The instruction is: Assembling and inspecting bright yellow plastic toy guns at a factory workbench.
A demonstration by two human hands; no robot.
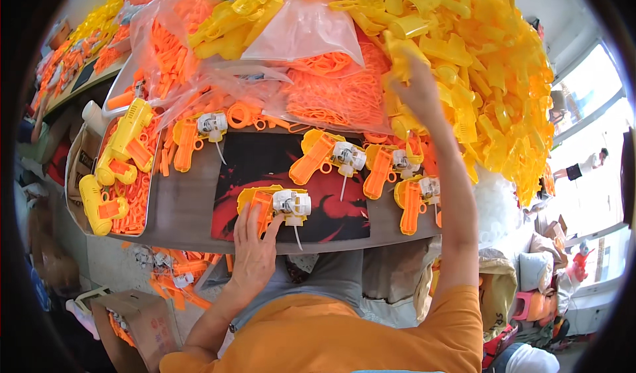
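Left hand (pixel 254 254) flat, fingers spread, on near toy half-shell (pixel 273 205). Right hand (pixel 416 89) closed on a shell in far yellow heap (pixel 490 61). Left tray (pixel 151 194): assembled yellow toys, orange parts.

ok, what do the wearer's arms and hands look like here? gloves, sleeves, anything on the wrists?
Both hands are bare: left hand, right hand. No gloves, and no rings show on the fingers. Forearms are uncovered; an orange short-sleeved shirt covers shoulders and upper arms. A thin dark band seems to sit at the left wrist.
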